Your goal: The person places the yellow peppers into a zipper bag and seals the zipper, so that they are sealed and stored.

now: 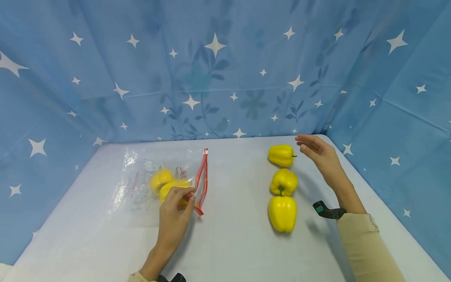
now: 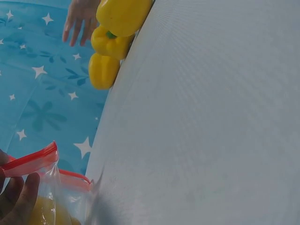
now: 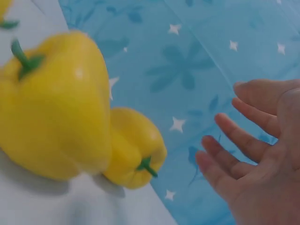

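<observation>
A clear zip bag [image 1: 135, 192] with a red closure lies on the left, two yellow bell peppers [image 1: 161, 180] inside it. My left hand [image 1: 175, 213] pinches the bag near its mouth, and the red strip [image 2: 35, 157] stands parted in the left wrist view. Three more yellow bell peppers form a column on the right: a far one [image 1: 281, 155] on its side, a middle one [image 1: 284, 182] and a near one [image 1: 282, 214]. Beside the far pepper hovers my right hand [image 1: 322, 158], holding nothing, its fingers spread and slightly bent [image 3: 241, 140].
A white-covered table [image 1: 232, 243] carries everything. Blue curtains [image 1: 239, 70] with white stars rise behind it and along both sides. Dark bands [image 1: 328, 211] sit on my wrists.
</observation>
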The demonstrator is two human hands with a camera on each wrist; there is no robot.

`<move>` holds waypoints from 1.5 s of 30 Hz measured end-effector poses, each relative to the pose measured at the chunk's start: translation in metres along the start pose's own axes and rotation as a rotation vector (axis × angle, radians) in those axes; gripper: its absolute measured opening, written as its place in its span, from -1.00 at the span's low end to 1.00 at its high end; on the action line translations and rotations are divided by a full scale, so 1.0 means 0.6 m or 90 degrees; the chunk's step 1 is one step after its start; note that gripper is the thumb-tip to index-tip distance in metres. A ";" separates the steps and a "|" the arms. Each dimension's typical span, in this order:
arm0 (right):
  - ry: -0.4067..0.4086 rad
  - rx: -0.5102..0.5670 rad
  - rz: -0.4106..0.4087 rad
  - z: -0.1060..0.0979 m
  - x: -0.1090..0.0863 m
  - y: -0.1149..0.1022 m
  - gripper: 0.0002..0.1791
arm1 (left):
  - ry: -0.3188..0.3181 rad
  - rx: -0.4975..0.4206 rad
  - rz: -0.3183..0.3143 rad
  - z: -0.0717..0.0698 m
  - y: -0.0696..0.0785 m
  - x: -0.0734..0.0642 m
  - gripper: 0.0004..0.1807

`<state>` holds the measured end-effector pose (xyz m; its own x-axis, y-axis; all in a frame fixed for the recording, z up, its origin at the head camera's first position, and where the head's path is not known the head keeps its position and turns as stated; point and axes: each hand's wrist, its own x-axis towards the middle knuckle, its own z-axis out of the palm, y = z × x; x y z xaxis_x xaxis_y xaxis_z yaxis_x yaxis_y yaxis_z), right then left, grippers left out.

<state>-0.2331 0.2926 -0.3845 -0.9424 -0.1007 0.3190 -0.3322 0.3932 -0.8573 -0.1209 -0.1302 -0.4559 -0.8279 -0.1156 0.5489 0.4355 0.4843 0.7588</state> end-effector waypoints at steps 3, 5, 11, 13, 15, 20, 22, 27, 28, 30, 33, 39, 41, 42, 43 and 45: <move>-0.018 -0.014 0.036 -0.014 0.008 0.021 -0.44 | -0.001 0.002 -0.006 0.000 0.001 0.000 -0.68; -0.031 -0.016 0.061 -0.020 0.012 0.032 -0.41 | -0.001 0.003 -0.006 0.000 0.001 -0.001 -0.67; -0.059 -0.043 0.115 -0.030 0.028 0.061 -0.29 | -0.002 -0.003 0.003 0.002 -0.001 0.001 -0.66; -0.071 -0.052 0.124 -0.028 0.033 0.072 -0.26 | -0.002 -0.003 0.004 0.002 -0.001 0.002 -0.66; -0.086 -0.053 0.131 -0.024 0.038 0.083 -0.24 | -0.002 -0.004 0.001 0.000 -0.001 0.001 -0.66; -0.114 -0.044 0.132 -0.010 0.045 0.107 -0.20 | -0.005 -0.011 -0.021 -0.005 0.002 -0.002 -0.65; -0.118 -0.045 0.127 -0.006 0.045 0.111 -0.19 | -0.007 -0.014 -0.026 -0.006 0.004 -0.003 -0.65; -0.145 -0.057 0.112 0.000 0.042 0.117 -0.18 | -0.014 -0.018 -0.024 -0.007 0.004 -0.004 -0.65; -0.149 -0.057 0.110 0.001 0.041 0.118 -0.20 | -0.016 -0.018 -0.023 -0.007 0.003 -0.005 -0.64; -0.155 -0.062 0.105 0.004 0.041 0.121 -0.21 | -0.017 -0.017 -0.021 -0.007 0.003 -0.005 -0.64; -0.151 -0.062 0.096 0.010 0.042 0.125 -0.25 | -0.017 -0.015 -0.020 -0.007 0.002 -0.005 -0.62; -0.153 -0.070 0.089 0.019 0.046 0.128 -0.29 | -0.017 -0.008 -0.024 -0.005 0.003 -0.003 -0.63; -0.155 -0.071 0.089 0.020 0.047 0.127 -0.29 | -0.016 -0.010 -0.024 -0.005 0.004 -0.002 -0.63; -0.155 -0.072 0.090 0.021 0.048 0.127 -0.29 | -0.016 -0.010 -0.023 -0.005 0.003 -0.001 -0.63; -0.156 -0.073 0.090 0.021 0.048 0.127 -0.29 | -0.017 -0.011 -0.022 -0.005 0.003 -0.001 -0.63; -0.155 -0.074 0.086 0.022 0.049 0.128 -0.29 | -0.017 -0.011 -0.018 -0.005 0.002 0.000 -0.62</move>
<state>-0.2866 0.3075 -0.4462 -0.9640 -0.2513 0.0873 -0.2101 0.5179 -0.8293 -0.1192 -0.1323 -0.4542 -0.8489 -0.1061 0.5178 0.4175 0.4663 0.7799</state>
